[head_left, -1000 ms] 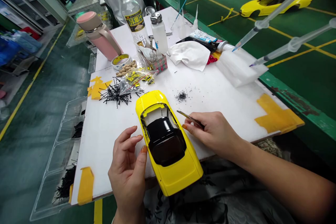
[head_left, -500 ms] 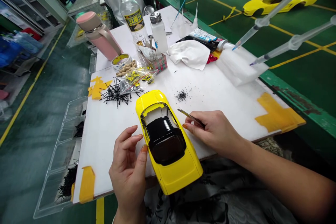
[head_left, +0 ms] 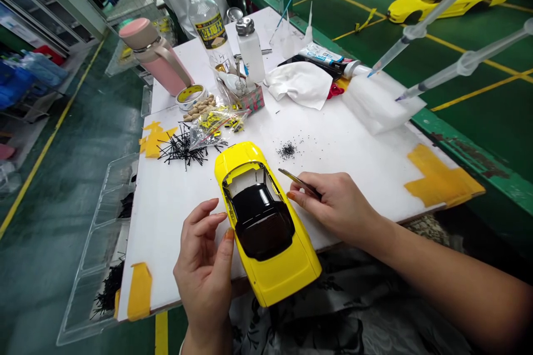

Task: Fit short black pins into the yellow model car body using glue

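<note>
A glossy yellow model car body (head_left: 287, 277) lies between two bare hands at the edge of a white worktable (head_left: 358, 166). The left hand (head_left: 204, 274), fingers open and loosely curled, is beside one flank; the right hand (head_left: 341, 211) pinches metal tweezers (head_left: 300, 182). The shell looks light, stiff and slick, its thin window pillars probably fragile; the solid lower sides offer the safest hold.

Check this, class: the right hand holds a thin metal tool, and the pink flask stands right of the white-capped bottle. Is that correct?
Not quite: the head view shows the pink flask standing left of the white-capped bottle. The right hand does hold a thin metal tool.
</note>
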Motion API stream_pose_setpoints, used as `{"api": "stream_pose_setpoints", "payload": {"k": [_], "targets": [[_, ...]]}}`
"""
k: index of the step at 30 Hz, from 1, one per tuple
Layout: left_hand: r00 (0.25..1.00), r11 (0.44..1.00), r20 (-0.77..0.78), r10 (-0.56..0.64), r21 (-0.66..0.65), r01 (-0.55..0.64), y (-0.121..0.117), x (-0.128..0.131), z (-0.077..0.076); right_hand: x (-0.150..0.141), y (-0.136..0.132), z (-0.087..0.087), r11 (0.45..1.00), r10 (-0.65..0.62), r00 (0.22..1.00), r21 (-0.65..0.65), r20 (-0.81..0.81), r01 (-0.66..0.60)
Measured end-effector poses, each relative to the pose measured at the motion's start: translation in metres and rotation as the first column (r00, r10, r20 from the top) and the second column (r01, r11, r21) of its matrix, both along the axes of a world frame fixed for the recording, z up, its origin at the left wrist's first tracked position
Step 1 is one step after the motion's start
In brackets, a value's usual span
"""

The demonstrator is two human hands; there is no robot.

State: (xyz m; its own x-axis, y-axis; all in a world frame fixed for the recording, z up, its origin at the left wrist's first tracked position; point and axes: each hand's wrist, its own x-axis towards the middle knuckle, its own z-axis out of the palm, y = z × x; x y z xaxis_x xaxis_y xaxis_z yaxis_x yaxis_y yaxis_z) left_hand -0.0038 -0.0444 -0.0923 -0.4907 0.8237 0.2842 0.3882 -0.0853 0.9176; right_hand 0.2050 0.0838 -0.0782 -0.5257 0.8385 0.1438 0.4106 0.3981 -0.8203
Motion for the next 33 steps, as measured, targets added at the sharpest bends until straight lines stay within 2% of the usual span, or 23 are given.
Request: {"api": "stream_pose_setpoints", "payload": {"k": [9,33], "targets": [[1.000,1.000,-0.020,0.007,-0.005,-0.007,-0.0006,-0.0006,-0.0010,0.0010,-0.0014,-0.0005,0.999,-0.003,1.000,0.044,-0.016,0.004],[0.999,1.000,-0.029,0.018,-0.014,-0.018,-0.0003,-0.0001,0.0000,0.0014,-0.0001,-0.0003,1.000,0.005,0.999,0.029,-0.039,-0.003]]}}
